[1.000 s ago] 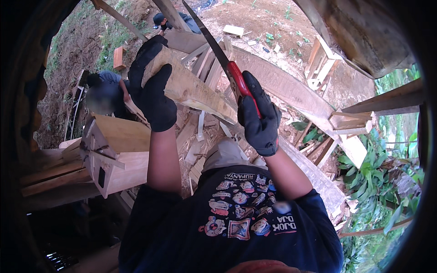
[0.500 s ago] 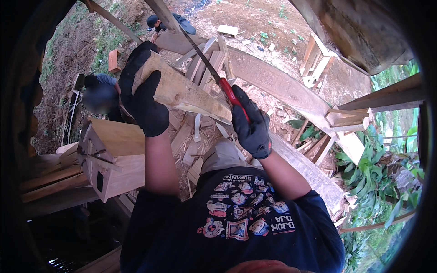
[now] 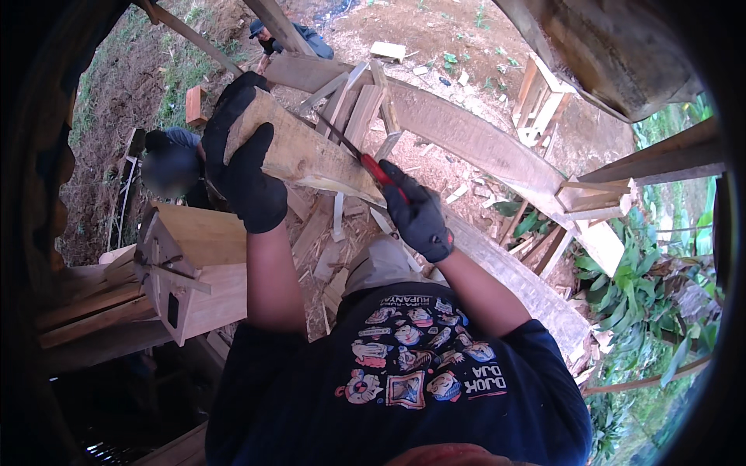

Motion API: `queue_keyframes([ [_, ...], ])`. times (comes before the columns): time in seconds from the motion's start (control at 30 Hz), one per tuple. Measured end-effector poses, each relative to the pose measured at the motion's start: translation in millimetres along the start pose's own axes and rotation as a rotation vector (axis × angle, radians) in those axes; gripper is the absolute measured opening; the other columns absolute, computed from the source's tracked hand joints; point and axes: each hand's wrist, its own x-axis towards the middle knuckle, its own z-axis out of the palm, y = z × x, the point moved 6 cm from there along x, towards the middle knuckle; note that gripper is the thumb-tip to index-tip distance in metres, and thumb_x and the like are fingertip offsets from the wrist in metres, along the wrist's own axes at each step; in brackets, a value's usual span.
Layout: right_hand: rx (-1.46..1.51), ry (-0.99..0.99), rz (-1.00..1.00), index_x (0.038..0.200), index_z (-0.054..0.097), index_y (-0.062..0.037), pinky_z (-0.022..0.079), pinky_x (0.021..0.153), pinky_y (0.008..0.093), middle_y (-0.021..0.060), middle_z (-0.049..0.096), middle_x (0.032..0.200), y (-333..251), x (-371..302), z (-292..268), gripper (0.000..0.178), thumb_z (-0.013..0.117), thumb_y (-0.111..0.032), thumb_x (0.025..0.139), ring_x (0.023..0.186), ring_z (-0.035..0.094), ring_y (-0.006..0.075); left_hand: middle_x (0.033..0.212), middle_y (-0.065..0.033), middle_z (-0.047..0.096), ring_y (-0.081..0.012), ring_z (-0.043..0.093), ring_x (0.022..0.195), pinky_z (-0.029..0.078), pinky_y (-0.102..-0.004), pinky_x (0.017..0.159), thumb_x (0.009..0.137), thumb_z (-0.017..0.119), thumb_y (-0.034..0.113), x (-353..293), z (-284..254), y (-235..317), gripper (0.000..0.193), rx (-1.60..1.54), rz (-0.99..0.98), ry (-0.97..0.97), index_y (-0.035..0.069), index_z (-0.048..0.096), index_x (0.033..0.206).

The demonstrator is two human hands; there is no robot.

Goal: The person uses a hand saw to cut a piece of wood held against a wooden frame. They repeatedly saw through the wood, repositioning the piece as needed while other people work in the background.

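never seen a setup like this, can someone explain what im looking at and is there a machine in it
There is no robot here: a person works by hand, seen from a wide fisheye camera worn on the head, looking down. That is why straight edges bend near the rim.

The black-gloved left hand grips the wide end of a wooden board. The gloved right hand holds a red-handled cutting tool, its dark blade pointing up and left in the picture.

Wood scraps litter the ground. A house-shaped wooden box stands at left, and a long plank runs beyond the hands. Two other people are nearby.
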Motion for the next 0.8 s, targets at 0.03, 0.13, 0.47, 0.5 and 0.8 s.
queue_keyframes([
  [0.03, -0.106, 0.019, -0.096, 0.148, 0.066, -0.0053, 0.059, 0.08, 0.0372, 0.0203, 0.08, 0.103, 24.5, -8.6, 10.9, 0.041, 0.065, -0.013, 0.107, 0.089, 0.08, 0.0269, 0.142, -0.0233, 0.069, -0.0346, 0.064, 0.135, 0.046, -0.0464, 0.119, 0.077, 0.068, 0.004, 1.3, 2.3, 2.4, 0.057, -0.014, 0.006, 0.004, -0.006, 0.07, 0.133],
  [0.13, 0.003, -0.035, 0.105, 0.145, 0.067, -0.0063, 0.058, 0.074, 0.0411, 0.0202, 0.08, 0.097, 19.4, 7.2, 8.4, 0.041, 0.069, -0.019, 0.107, 0.074, 0.078, 0.0282, 0.142, -0.0237, 0.069, -0.0351, 0.065, 0.134, 0.047, -0.0469, 0.119, 0.078, 0.069, 0.005, 3.4, -5.8, -1.4, 0.056, -0.094, 0.004, -0.043, -0.006, 0.07, 0.132],
  [0.47, -0.149, -0.084, 0.053, 0.15, 0.062, -0.0054, 0.061, 0.079, 0.0415, 0.0234, 0.079, 0.109, 17.7, -8.9, 3.8, 0.045, 0.066, -0.018, 0.107, 0.085, 0.079, 0.0374, 0.141, -0.023, 0.069, -0.0347, 0.066, 0.132, 0.047, -0.0461, 0.118, 0.079, 0.069, 0.007, 2.0, 7.8, 7.2, 0.054, -0.066, 0.034, -0.044, -0.007, 0.07, 0.132],
  [0.5, -0.187, 0.043, -0.198, 0.148, 0.064, -0.0048, 0.059, 0.074, 0.0428, 0.0234, 0.079, 0.105, 34.5, -13.2, 10.5, 0.044, 0.066, -0.018, 0.107, 0.082, 0.079, 0.0354, 0.141, -0.0227, 0.069, -0.0344, 0.066, 0.132, 0.047, -0.0458, 0.117, 0.08, 0.069, 0.007, 3.4, 7.1, 4.2, 0.054, -0.078, 0.024, -0.04, -0.007, 0.07, 0.132],
  [0.8, 0.085, -0.015, 0.073, 0.15, 0.063, -0.0037, 0.06, 0.088, 0.0397, 0.0226, 0.078, 0.119, -55.2, 16.8, -27.0, 0.046, 0.068, -0.012, 0.106, 0.098, 0.08, 0.0327, 0.142, -0.0217, 0.07, -0.0335, 0.066, 0.133, 0.047, -0.0438, 0.118, 0.079, 0.07, 0.007, -5.8, 5.5, 3.7, 0.055, -0.078, -0.017, -0.044, -0.008, 0.071, 0.132],
])
